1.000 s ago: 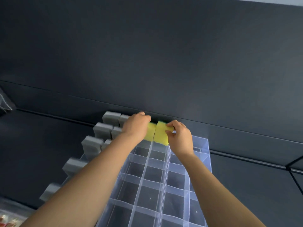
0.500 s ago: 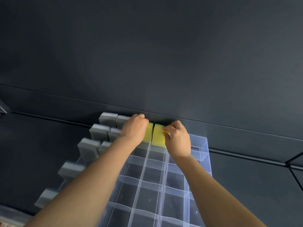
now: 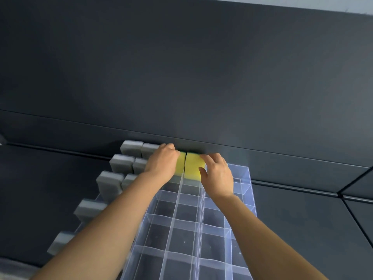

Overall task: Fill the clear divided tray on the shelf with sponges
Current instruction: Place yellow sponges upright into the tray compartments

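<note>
clear divided tray (image 3: pixel 249 190) on shelf (image 3: pixel 302 223), most cells bare | grey sponges (image 3: pixel 110 181) stood in left columns | left hand (image 3: pixel 161 163) curled over left yellow sponge (image 3: pixel 180 165), right hand (image 3: pixel 219 175) pinched right yellow sponge (image 3: pixel 192 165), both in far-row middle cells | best: push each straight down, not snagging divider (image 3: pixel 178 196)
</note>
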Demonstrator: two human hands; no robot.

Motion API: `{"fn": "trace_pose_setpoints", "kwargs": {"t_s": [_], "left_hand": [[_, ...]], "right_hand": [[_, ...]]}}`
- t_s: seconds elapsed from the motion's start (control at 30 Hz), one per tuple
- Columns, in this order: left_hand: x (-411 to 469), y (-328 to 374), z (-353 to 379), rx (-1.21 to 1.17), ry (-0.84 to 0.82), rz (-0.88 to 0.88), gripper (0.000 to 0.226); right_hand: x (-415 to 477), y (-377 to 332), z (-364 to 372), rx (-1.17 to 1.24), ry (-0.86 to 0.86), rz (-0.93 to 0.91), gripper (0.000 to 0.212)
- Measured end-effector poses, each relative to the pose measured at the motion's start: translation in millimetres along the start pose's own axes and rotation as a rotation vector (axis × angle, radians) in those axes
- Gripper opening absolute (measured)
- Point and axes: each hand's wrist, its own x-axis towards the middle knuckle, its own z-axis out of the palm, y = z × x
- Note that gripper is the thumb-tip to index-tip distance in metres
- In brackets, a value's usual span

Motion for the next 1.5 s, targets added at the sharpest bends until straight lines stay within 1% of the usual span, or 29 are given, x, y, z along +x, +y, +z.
{"fn": "trace_pose_setpoints", "kwargs": {"t_s": [0.1,0.2,0.37,0.53,0.6,0.7,0.87,1.03,1.2,1.5], "left_hand": [[-6.5,4.2,-5.4,-0.02,0.007,0.03,0.023],[-12.9,13.8,-11.6,-0.014,0.037,0.083,0.024],[-19.6,39.0,-10.2,0.02,0.097,0.241,0.025],[-25.4,76.3,0.0,0.015,0.137,0.389,0.018],[-29.5,97.6,3.4,0.029,0.126,0.444,0.02],[-38.2,132.6,8.3,0.069,0.103,0.52,0.028],[-59.9,199.5,17.4,0.007,0.099,0.643,0.03],[-87.4,268.2,23.4,0.007,0.061,0.698,0.029],[-112.2,334.3,39.4,0.056,0.025,0.747,0.027],[-142.8,450.5,57.9,-0.006,-0.001,0.813,0.026]], "right_hand": [[-10.9,1.2,-5.7,-0.022,0.011,0.026,0.033],[-22.7,7.0,-16.8,-0.053,0.018,0.048,0.038],[-48.7,25.8,-42.0,-0.155,-0.046,0.156,0.047],[-81.7,46.3,-72.1,-0.22,-0.011,0.238,0.047],[-96.6,56.7,-85.2,-0.252,0.011,0.285,0.044],[-121.8,75.4,-103.2,-0.274,0.024,0.357,0.043],[-169.7,112.5,-140.0,-0.321,0.012,0.442,0.048],[-220.3,155.0,-181.6,-0.342,-0.013,0.506,0.048],[-269.7,198.1,-219.3,-0.365,-0.022,0.556,0.047],[-333.1,273.8,-279.7,-0.411,-0.012,0.629,0.05]]}}
